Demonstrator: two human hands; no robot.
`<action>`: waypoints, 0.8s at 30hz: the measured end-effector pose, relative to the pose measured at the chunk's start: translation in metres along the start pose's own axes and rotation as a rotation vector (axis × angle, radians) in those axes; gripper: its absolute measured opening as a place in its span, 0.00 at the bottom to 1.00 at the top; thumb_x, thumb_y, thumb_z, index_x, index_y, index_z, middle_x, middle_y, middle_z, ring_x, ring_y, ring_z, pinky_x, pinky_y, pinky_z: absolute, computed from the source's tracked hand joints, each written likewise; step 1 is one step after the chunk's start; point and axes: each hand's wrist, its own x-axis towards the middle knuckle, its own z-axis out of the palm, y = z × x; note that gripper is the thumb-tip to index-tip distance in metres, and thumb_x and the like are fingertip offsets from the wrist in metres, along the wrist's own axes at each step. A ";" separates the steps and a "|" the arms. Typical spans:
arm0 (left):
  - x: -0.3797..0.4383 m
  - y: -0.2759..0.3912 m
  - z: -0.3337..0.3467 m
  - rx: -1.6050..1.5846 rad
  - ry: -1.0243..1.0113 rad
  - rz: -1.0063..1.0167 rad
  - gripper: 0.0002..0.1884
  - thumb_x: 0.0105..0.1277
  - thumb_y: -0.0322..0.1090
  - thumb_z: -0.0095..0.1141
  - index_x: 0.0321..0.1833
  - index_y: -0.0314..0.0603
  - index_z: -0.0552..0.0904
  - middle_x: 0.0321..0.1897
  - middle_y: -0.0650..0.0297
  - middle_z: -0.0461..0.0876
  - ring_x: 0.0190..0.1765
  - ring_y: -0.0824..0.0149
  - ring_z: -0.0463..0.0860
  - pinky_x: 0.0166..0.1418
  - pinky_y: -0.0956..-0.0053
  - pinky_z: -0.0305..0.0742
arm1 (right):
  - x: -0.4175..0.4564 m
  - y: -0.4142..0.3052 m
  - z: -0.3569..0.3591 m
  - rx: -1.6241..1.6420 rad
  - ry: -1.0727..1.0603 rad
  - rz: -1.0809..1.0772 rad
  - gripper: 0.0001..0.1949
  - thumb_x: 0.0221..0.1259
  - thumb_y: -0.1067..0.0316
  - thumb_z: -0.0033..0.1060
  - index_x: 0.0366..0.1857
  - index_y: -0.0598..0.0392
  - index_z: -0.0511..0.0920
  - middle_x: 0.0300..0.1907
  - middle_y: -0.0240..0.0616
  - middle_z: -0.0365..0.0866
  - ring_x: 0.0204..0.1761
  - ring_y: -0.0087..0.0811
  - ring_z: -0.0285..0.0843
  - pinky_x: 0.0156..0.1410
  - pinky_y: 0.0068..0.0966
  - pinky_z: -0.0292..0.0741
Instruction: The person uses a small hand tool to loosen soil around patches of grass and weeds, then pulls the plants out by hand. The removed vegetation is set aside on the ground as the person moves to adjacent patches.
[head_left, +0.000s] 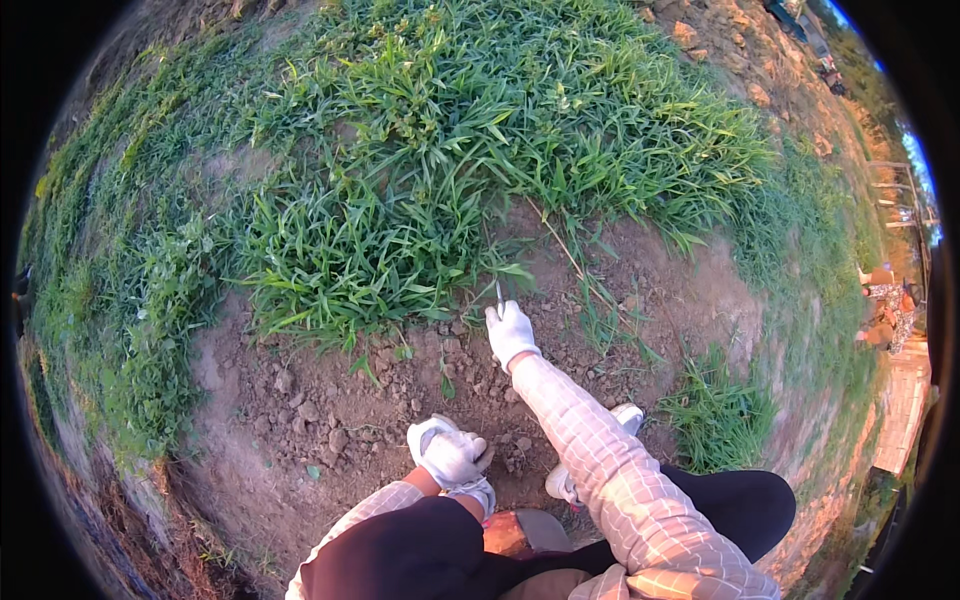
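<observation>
My right hand (512, 332), in a white glove, reaches forward and is shut on a thin metal hand tool (499, 291). The tool's far end meets grass blades at the edge of a dense green patch (360, 247), so its full shape is hidden. Nearer my body, my left hand (452, 454), also gloved, rests low over my left shoe (429, 426) with its fingers curled in. Nothing shows between those fingers. Bare, crumbly soil (322, 409) lies between the left hand and the grass.
A tuft of grass (716, 416) lies to the right, past my right shoe (628, 417). Long dry stems (559, 240) cross the soil. At the far right a person (889, 307) is low to the ground, near a wooden frame (896, 187). Broadleaf weeds (161, 337) grow at left.
</observation>
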 end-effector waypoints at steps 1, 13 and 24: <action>0.000 -0.002 0.006 -0.014 0.016 0.019 0.17 0.56 0.39 0.61 0.16 0.45 0.70 0.13 0.58 0.72 0.19 0.53 0.76 0.24 0.58 0.69 | 0.002 0.002 0.001 -0.001 0.037 -0.031 0.16 0.64 0.56 0.57 0.36 0.61 0.72 0.31 0.57 0.80 0.38 0.59 0.79 0.40 0.47 0.74; 0.007 -0.010 0.014 0.029 0.030 0.057 0.17 0.57 0.41 0.60 0.16 0.46 0.70 0.14 0.59 0.73 0.20 0.53 0.76 0.25 0.59 0.68 | -0.002 0.023 -0.003 -0.101 0.027 -0.033 0.16 0.64 0.53 0.56 0.36 0.59 0.72 0.28 0.51 0.80 0.29 0.51 0.80 0.34 0.43 0.75; 0.004 0.000 -0.004 0.030 0.022 -0.001 0.18 0.57 0.40 0.60 0.14 0.44 0.70 0.13 0.58 0.74 0.19 0.53 0.76 0.24 0.59 0.69 | -0.067 0.042 -0.004 -0.087 0.058 -0.002 0.18 0.61 0.51 0.58 0.33 0.60 0.72 0.26 0.53 0.79 0.32 0.57 0.78 0.40 0.46 0.73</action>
